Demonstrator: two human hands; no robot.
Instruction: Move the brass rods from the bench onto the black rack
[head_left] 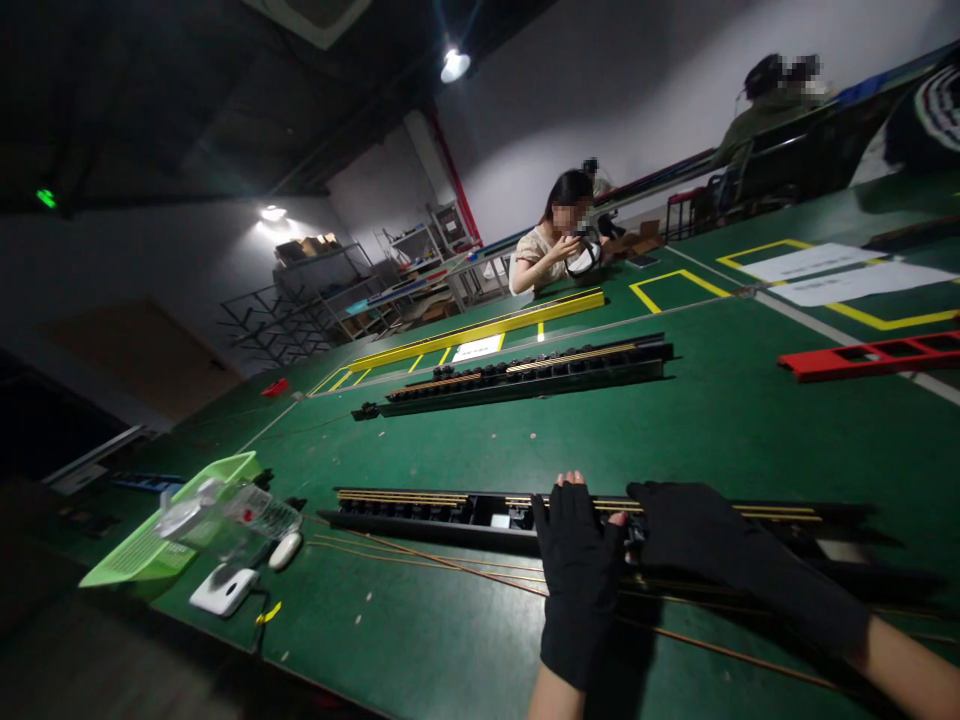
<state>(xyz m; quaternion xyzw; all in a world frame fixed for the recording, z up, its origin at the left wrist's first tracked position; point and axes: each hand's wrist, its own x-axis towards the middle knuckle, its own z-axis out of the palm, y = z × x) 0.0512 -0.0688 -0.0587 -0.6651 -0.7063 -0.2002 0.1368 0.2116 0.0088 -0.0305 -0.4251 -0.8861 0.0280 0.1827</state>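
Note:
A long black rail (pixel 442 525) with thin brass-coloured strips along it lies on the green table in front of me. My left hand (pixel 581 570), in a black glove with bare fingertips, rests across the rail with its fingers stretched toward the far edge. Its thumb points right, beside a small dark part between the two hands. Just to the right, my right hand (pixel 690 530), also gloved in black, is bent over the same rail; its fingertips are hidden. Several thin copper-coloured rods (pixel 465 565) run along the table on the near side of the rail, partly under my forearms.
Farther back lies a second black rail (pixel 525 375), then a yellow bar (pixel 480 330). On the left are a green basket (pixel 142 570), a clear plastic container (pixel 259 510) and a white device (pixel 223 590). A red slotted bar (pixel 870 355) lies right. A person (pixel 551 240) sits across the table.

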